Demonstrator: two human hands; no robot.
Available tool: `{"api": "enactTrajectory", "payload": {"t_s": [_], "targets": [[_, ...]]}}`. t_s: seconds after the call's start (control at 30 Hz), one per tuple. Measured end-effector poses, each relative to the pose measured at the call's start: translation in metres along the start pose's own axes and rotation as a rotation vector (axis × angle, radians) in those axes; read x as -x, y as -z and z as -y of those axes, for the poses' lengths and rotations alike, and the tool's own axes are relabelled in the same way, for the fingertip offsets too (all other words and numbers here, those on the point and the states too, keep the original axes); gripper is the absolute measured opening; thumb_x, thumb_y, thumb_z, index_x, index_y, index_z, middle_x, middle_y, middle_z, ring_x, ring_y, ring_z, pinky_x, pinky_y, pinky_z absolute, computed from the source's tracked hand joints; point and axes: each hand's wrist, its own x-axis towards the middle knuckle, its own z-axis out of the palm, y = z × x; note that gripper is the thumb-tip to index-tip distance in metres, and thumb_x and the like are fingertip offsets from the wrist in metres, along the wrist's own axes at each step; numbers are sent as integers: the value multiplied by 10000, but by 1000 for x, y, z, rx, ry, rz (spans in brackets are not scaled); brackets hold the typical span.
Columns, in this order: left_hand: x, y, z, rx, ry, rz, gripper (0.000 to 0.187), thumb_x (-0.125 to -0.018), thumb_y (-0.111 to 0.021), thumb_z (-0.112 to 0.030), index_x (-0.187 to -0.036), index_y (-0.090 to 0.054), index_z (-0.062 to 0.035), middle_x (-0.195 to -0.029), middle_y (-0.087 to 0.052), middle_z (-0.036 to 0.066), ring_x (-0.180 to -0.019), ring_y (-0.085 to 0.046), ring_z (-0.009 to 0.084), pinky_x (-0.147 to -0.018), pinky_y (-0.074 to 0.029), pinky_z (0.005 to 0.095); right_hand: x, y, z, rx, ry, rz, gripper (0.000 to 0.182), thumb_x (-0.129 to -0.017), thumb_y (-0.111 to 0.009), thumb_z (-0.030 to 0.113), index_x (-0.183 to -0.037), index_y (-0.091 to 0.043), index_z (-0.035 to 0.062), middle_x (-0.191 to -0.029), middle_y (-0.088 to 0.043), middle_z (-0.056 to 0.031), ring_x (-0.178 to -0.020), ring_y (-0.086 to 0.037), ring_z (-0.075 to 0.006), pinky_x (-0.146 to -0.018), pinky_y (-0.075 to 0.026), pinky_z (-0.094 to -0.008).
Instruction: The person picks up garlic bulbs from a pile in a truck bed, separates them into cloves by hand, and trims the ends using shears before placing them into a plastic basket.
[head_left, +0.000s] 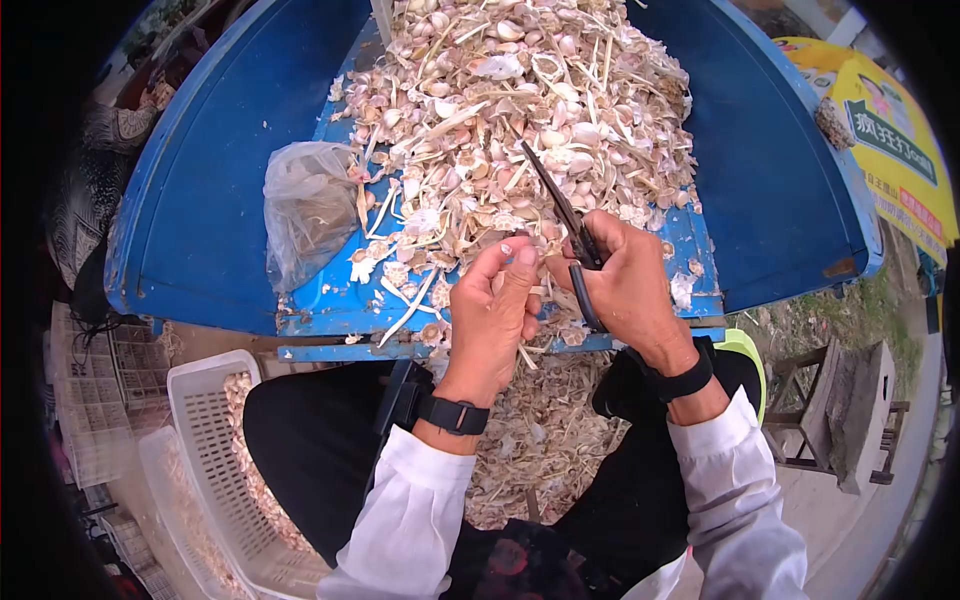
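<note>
Seemingly light and brittle, the garlic piece [527, 243] sits pinched in left hand [492, 320] fingertips; right hand [625, 285] grips scissors [565, 215] by the handles.

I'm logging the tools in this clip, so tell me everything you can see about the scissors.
The scissors look dark, metal-bladed, with black handles. The right hand grips the handles; the long thin blades point up and away over the heap of garlic. The blades look nearly closed. The left hand pinches something small beside them, too hidden to identify.

bright daylight, fisheye-warped dark corners
</note>
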Motion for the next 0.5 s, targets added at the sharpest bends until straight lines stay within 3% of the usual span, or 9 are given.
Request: {"api": "enactTrajectory", "payload": {"t_s": [0.1, 0.13, 0.17, 0.23, 0.27, 0.37, 0.43, 0.5], "targets": [[3, 8, 21, -124, -33, 69, 291, -988, -575, -288, -1118, -595, -28, -885, -613, 23, -600, -523, 56, -413, -372, 156, 10, 0, -13, -107, -31, 44, 284, -750, -749, 148, -706, -517, -9, -587, -525, -113, -543, -415, -131, -508, -398, -325], [8, 5, 23, -43, -23, 71, 290, -997, -559, -285, -1120, -589, -24, -868, -602, 26, -615, -530, 62, -401, -368, 157, 6, -3, -20, -328, -92, 71, 280, -756, -746, 177, -728, -557, -28, -578, -540, -142, -521, -483, -145, -505, -410, -336], [13, 4, 23, -44, -21, 75, 290, -997, -559, -285, -1120, -589, -24, -868, -602, 26, -615, -530, 62, -401, -368, 157, 3, 3, -26, -327, -94, 67, 280, -756, -746, 177, -728, -557, -28, -578, -540, -142, -521, -483, -145, -505, -410, -336], [23, 4, 18, 219, 30, 35, 278, -1003, -548, -264, -1131, -576, -20, -889, -610, 51, -638, -546, 72, -399, -369, 151, -4, 20, -32, -35, -267, 191, 314, -757, -759, 231, -760, -602, -41, -590, -571, -183, -537, -597, -252, -518, -441, -371], [25, 10, 17, 308, 44, 59, 268, -1000, -552, -259, -1133, -565, -26, -928, -615, 75, -668, -569, 86, -401, -366, 144, -8, 26, -34, 328, -126, 178, 306, -767, -753, 256, -757, -621, -20, -630, -608, -207, -644, -647, -370, -565, -476, -419], [29, 15, 8, 205, 62, 13, 245, -999, -554, -244, -1125, -560, -34, -942, -601, 72, -684, -591, 101, -407, -370, 142, -18, 10, -32, 425, 1, 27, 268, -786, -732, 238, -775, -602, 3, -682, -627, -218, -696, -613, -438, -603, -483, -464], [30, 20, 4, 167, 50, 38, 238, -1004, -541, -240, -1128, -554, -37, -988, -591, 83, -746, -613, 116, -412, -377, 143, -38, -23, -32, 369, 111, -20, 221, -795, -705, 197, -849, -578, 25, -729, -641, -208, -733, -631, -425, -652, -486, -499], [31, 29, -3, 410, 153, 156, 238, -1007, -528, -240, -1140, -547, -44, -1040, -582, 93, -813, -621, 122, -414, -379, 142, -42, -33, -31, 489, 17, 43, 209, -773, -717, 189, -827, -592, 31, -726, -641, -213, -737, -632, -424, -671, -492, -502]]}}
